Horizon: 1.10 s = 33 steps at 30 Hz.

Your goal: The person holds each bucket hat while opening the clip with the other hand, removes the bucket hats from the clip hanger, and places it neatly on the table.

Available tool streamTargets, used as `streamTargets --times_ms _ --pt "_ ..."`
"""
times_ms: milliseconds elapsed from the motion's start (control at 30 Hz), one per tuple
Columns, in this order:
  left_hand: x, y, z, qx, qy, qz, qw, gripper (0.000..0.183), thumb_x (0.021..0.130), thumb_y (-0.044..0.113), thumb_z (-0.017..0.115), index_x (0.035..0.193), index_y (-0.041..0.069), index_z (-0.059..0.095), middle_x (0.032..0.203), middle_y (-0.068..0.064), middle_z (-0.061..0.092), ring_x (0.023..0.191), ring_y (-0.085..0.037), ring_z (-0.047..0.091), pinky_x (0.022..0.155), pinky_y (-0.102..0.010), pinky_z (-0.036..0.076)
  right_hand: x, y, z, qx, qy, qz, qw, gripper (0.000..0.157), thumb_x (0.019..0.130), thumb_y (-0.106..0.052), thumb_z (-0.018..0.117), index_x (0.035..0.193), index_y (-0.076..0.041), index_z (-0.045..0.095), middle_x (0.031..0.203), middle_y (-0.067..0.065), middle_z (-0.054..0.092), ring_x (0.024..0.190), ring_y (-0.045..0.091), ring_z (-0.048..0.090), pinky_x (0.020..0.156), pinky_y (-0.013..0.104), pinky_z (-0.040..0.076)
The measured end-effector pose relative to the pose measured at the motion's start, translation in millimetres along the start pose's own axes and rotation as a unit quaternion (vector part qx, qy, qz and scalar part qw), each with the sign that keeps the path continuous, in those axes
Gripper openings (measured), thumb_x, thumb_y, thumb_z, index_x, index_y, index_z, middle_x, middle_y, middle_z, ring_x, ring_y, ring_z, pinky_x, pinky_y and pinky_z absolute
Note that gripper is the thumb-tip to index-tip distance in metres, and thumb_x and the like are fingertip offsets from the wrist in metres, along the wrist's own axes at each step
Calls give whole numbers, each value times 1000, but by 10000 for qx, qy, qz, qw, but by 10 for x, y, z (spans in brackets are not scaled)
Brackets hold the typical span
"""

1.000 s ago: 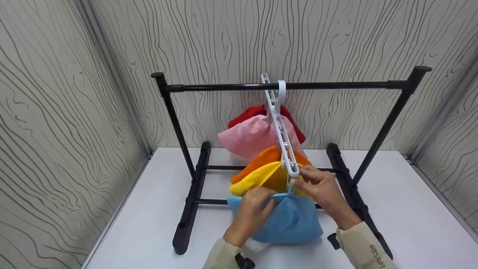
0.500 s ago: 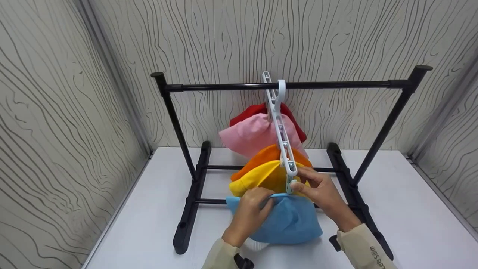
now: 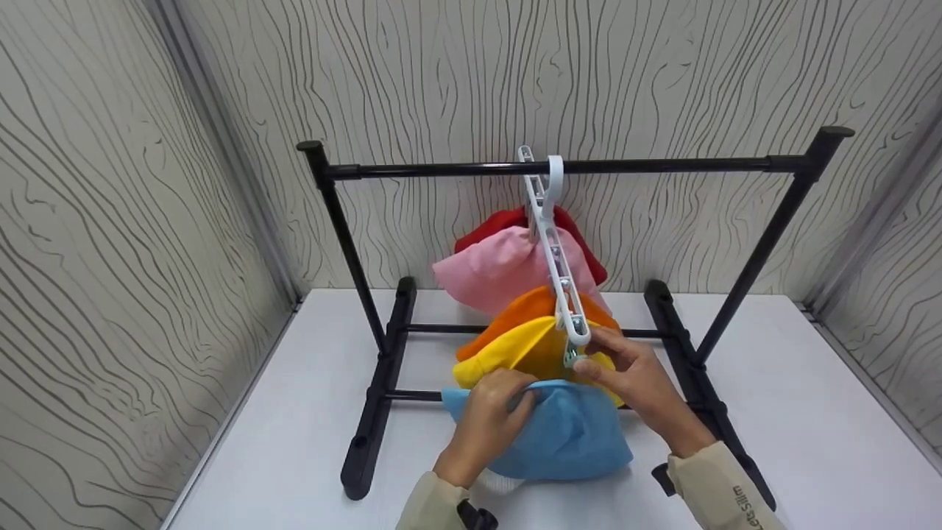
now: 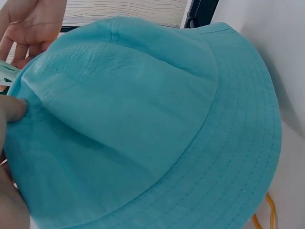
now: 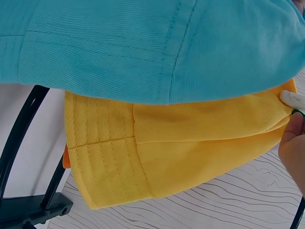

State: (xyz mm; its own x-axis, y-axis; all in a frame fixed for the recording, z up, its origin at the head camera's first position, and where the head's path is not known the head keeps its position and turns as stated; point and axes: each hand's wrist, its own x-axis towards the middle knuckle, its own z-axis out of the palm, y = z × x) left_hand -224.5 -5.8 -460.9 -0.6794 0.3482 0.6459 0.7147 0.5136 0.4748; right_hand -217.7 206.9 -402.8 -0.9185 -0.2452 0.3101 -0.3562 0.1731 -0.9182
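Observation:
My left hand [image 3: 489,419] pinches the top of a light blue bucket hat [image 3: 574,434], which hangs at the front, crown up; its crown and stitched brim fill much of the left wrist view. My right hand [image 3: 636,375] pinches a pale green clip [image 3: 572,356] under the near end of a white clip hanger [image 3: 557,258]. In the head view the clip's lower end stands just above the blue hat. Behind it, yellow [image 3: 530,350], orange [image 3: 526,313], pink [image 3: 493,265] and red [image 3: 493,224] hats hang from the hanger.
The hanger hooks over the top bar [image 3: 662,167] of a black rack, whose feet [image 3: 364,434] stand on a white table [image 3: 272,427]. Patterned panels [image 3: 412,88] close in the back and sides. A yellow cord [image 4: 271,210] shows low in the left wrist view.
The clip's lower end, which met the top of the blue hat, has come up off it, leaving a small gap. My left hand and the hat have shifted slightly left.

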Motion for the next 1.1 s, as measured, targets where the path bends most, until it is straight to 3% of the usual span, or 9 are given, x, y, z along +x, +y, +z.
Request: streamTargets --times_ms 500,800,1000,1100 --pt "-3 -41 -68 -220 -171 -145 9995 15 88 20 59 101 16 64 94 10 63 87 -4 54 85 -21 47 -19 9 21 32 353 432 9984 41 83 -13 64 123 -8 54 118 8 50 103 16 53 87 19 45" --pt "2 -54 -137 -340 -175 72 9992 14 88 16 59 101 13 65 94 8 63 88 -4 56 83 -19 47 -34 5 41 -133 672 574 9960 40 82 -25 66 119 -13 58 116 5 49 102 18 54 87 20 45" --pt "-6 -48 -203 -279 -288 -56 9992 15 88 17 59 102 14 65 95 9 63 90 -3 57 85 -20 47 -64 -5 49 -167 725 751 9944 41 82 -24 66 120 -12 57 116 5 51 101 18 54 87 19 44" --pt "-4 -51 -239 -266 -275 40 9993 14 88 17 59 101 15 65 95 9 63 90 -3 56 85 -21 47 -78 -12 47 -208 747 816 9936 40 83 -22 65 120 -11 57 114 6 52 101 18 53 87 17 44"
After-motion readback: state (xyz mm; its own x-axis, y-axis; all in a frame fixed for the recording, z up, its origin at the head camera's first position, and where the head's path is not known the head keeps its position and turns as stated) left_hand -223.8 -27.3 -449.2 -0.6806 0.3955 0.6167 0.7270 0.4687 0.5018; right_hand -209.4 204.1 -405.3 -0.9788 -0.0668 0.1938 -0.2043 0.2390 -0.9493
